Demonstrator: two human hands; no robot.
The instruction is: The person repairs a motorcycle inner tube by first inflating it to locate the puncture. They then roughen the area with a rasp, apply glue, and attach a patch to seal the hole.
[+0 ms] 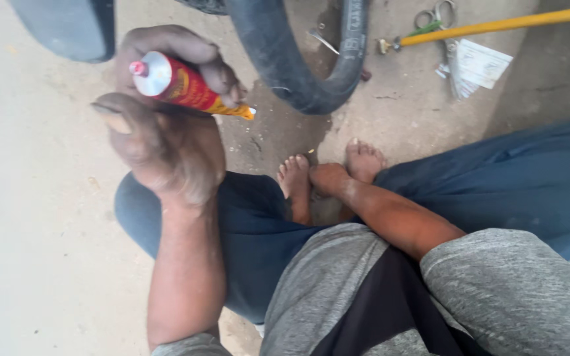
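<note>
My left hand (163,138) is raised in front of me, shut on a red and yellow tube (183,86) with a white cap end and a flattened, crimped tail. The tube lies across my fingers, cap toward the upper left. My right hand (329,178) reaches down between my knees to the ground beside my two bare feet (364,158); its fingers are hidden, so its grip is unclear. A black rubber inner tube (298,79) curves over the concrete floor just beyond the left hand.
A yellow rod (496,26) with a metal tip lies at the top right, next to scissors (433,14) and a folded paper (481,64). A dark rounded object (67,26) sits at the top left. My blue-trousered knees fill the lower middle.
</note>
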